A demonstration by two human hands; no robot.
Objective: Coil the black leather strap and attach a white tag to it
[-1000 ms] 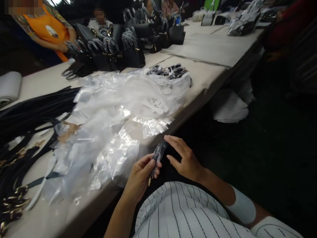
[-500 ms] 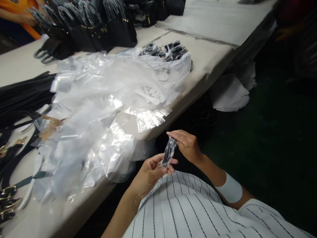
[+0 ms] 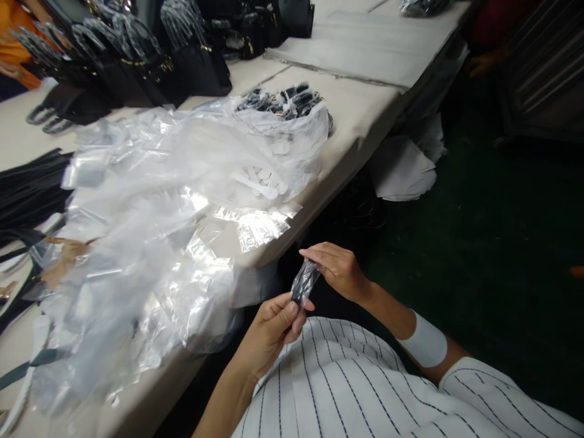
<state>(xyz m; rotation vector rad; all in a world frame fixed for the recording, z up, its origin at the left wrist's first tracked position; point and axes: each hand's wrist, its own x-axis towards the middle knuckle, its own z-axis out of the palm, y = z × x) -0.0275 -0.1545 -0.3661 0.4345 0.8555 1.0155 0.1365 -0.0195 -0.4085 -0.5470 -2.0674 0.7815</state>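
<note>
The left hand (image 3: 269,331) and the right hand (image 3: 340,271) both held a small clear plastic sleeve with a dark item inside (image 3: 304,284), fingers pinched on its lower and upper ends, just off the edge of the surface (image 3: 365,131). A heap of clear plastic bags (image 3: 173,201) lay nearby, black handbags (image 3: 137,67) beyond.

Before me a long pale bench (image 3: 365,128) runs away toward the far right, its edge dropping to a dark green floor (image 3: 493,243) where crumpled white sheets (image 3: 401,173) lie near it, with dim metal bars (image 3: 542,67) at the right.
</note>
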